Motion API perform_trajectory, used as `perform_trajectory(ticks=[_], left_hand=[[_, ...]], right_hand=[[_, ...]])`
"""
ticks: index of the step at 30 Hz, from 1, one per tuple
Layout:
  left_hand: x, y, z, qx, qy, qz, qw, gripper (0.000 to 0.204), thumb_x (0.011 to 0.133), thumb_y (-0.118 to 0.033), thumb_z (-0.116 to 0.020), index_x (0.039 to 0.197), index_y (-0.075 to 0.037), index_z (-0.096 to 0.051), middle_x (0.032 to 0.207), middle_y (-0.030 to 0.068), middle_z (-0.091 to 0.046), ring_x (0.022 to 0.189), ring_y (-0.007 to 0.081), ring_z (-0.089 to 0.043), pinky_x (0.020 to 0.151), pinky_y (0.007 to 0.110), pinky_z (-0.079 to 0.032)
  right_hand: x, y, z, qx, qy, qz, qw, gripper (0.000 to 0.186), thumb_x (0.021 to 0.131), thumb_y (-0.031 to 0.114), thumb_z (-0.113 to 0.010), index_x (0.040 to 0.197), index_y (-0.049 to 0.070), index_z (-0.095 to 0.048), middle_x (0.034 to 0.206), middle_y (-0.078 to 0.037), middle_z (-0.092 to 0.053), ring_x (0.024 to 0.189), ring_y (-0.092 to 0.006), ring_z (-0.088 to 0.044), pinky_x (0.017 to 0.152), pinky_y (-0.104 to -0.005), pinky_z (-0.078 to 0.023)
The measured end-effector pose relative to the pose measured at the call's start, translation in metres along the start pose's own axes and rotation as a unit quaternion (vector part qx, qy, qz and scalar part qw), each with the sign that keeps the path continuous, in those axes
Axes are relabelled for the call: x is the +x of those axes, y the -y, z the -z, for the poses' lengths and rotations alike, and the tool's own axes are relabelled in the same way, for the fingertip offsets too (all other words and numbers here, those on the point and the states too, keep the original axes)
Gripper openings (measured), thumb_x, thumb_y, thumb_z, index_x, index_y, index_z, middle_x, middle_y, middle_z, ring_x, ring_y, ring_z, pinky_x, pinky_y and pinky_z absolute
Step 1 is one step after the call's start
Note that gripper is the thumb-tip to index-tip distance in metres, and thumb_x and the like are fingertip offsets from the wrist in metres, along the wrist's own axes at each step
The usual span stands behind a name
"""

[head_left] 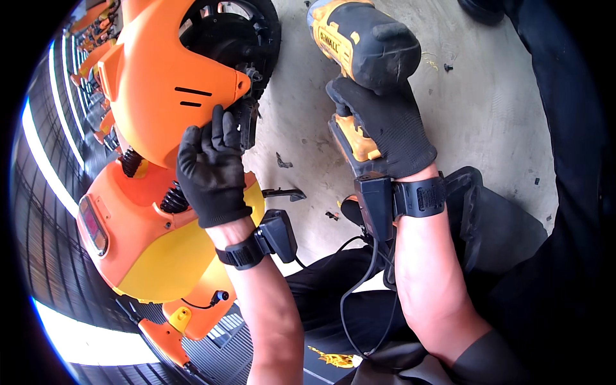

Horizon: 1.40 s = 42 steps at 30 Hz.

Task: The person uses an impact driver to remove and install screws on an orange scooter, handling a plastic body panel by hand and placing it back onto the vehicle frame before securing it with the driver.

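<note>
So our right hand has a proper wrap around the handle of a yellow-and-black power tool, gloved fingers curled closed on it; the tool is off to the right of the big orange shell, well apart from it, with its battery base poking out below the hand.

Our left hand, in a matching black glove, is up at the shell's lower right edge; the fingertips sit right by a dark bracket there, but we honestly can't tell if they're pinching anything or just resting.

The shell has two short black slots near that same edge; a black wheel shows at its upper right; below it there's an orange-and-yellow body section with a lamp at its left end, plus a black coil spring between the two.

Right of the shell we've got grey floor with a few dark scraps and a little dark screw; below and right of it, both our wrists wear black straps with boxy modules, and a thin cable loops down.
</note>
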<state>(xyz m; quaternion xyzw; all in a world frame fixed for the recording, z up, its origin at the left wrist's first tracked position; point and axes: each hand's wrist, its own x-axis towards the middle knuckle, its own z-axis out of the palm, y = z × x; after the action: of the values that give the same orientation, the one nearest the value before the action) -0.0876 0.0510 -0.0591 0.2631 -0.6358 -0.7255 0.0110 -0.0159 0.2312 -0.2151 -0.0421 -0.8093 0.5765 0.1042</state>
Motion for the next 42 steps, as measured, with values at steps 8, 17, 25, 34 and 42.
perform_trajectory(ticks=[8,17,25,34,42], left_hand=[[0.017,0.004,0.031,-0.007,-0.057,-0.016,0.998,0.026,0.091,-0.001,-0.043,0.110,0.017,-0.044,0.120,0.0302,-0.051,0.113,0.0401,-0.054,0.097,0.049,-0.050],[0.019,0.005,0.007,-0.011,-0.040,-0.056,0.998,0.033,0.092,0.001,-0.040,0.121,0.017,-0.037,0.121,0.0298,-0.050,0.114,0.0411,-0.053,0.099,0.048,-0.050],[0.008,-0.005,0.013,0.065,0.012,-0.025,0.998,0.034,0.097,-0.003,-0.039,0.124,0.017,-0.036,0.126,0.0318,-0.047,0.119,0.0384,-0.051,0.104,0.043,-0.047],[-0.088,-0.003,0.038,0.623,0.243,0.051,0.742,0.050,0.102,-0.034,-0.040,0.135,0.002,-0.043,0.135,0.0140,-0.050,0.126,0.0223,-0.047,0.106,0.035,-0.035],[-0.095,-0.005,0.076,0.473,0.136,0.154,0.857,0.055,0.098,-0.037,-0.046,0.135,0.003,-0.045,0.128,0.0133,-0.055,0.116,0.0200,-0.053,0.100,0.032,-0.041]], right_hand=[[-0.002,-0.001,-0.010,0.146,0.053,-0.117,0.981,0.039,0.076,0.016,-0.074,0.113,0.016,-0.061,0.115,-0.012,-0.059,0.107,-0.0306,-0.058,0.089,-0.0394,-0.049],[0.000,-0.005,-0.003,0.097,0.058,-0.119,0.986,0.037,0.078,0.013,-0.073,0.112,0.017,-0.061,0.117,-0.011,-0.058,0.110,-0.0293,-0.057,0.091,-0.0375,-0.049],[-0.002,-0.009,-0.015,0.135,0.060,-0.141,0.979,0.025,0.084,0.013,-0.069,0.108,0.012,-0.062,0.114,-0.009,-0.059,0.103,-0.0211,-0.059,0.085,-0.0316,-0.051],[-0.014,0.036,-0.043,0.660,0.099,-0.197,0.718,0.027,0.093,0.012,-0.050,0.116,-0.003,-0.054,0.081,-0.004,-0.058,0.069,-0.0135,-0.059,0.065,-0.0277,-0.052],[-0.037,0.051,-0.078,0.712,0.094,-0.196,0.668,0.018,0.093,0.014,-0.051,0.100,0.000,-0.057,0.078,-0.005,-0.058,0.066,-0.0136,-0.059,0.064,-0.0294,-0.054]])
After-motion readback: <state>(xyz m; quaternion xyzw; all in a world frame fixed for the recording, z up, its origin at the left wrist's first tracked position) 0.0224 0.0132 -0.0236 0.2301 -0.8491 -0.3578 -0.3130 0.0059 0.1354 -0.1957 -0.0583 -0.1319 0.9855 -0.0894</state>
